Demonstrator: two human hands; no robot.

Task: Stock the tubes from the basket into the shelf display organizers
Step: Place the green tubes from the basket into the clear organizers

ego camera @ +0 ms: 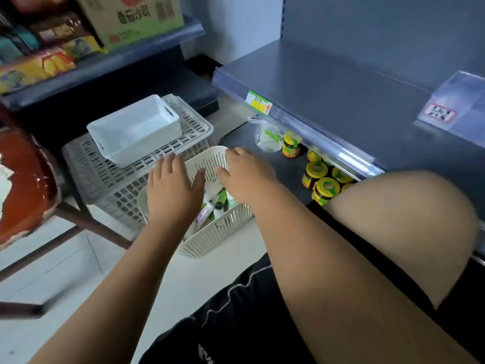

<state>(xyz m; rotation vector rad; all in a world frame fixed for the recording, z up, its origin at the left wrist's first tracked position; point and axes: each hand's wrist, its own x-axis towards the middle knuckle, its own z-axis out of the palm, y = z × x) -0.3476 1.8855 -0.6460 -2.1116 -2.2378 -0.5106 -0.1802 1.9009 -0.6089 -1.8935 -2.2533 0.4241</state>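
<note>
Shop floor — cream slatted basket [217,232], jumbled tubes [207,210].

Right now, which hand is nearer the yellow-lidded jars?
Right. The right hand is over the shelf-side part of the basket, left of the yellow-lidded jars; the left hand is over the basket's opposite side, farther away.

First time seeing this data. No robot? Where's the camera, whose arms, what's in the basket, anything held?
No robot: a person works bare-handed, and the single camera sits on their head, looking down. The left hand and right hand hover spread over a cream basket of tubes on the floor; both look open, holding nothing. Behind it, a white bin sits on a grey crate. Yellow-lidded jars stand on the low shelf at right; a clear plastic organizer sits on the shelf above.
</note>
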